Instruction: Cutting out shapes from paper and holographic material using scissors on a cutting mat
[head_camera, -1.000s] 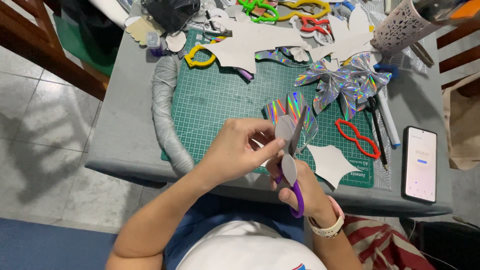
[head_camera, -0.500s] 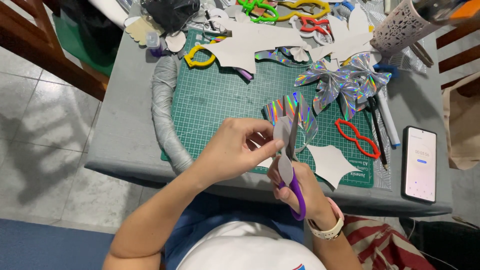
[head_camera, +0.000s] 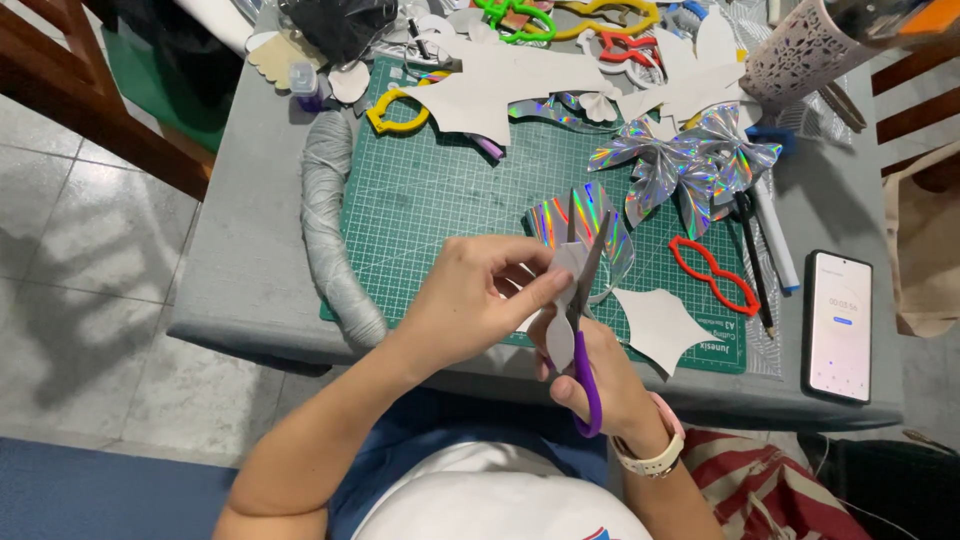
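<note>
Scissors (head_camera: 583, 330) with purple handles, gripped in the right hand (head_camera: 600, 385), cut a small white paper shape (head_camera: 562, 300) pinched by the left hand (head_camera: 475, 300) — just over the near edge of the green cutting mat (head_camera: 450, 190). Good practice, as judged: turn the paper, not the blades. Beyond the mat — grey table (head_camera: 240, 260), tiled floor (head_camera: 80, 290); right of it, a phone (head_camera: 838, 325).

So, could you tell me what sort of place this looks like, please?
Most likely a home craft table. A green cutting mat covers the grey table, paper cut-outs and holographic bows lie about, and the right hand works purple-handled scissors.
</note>
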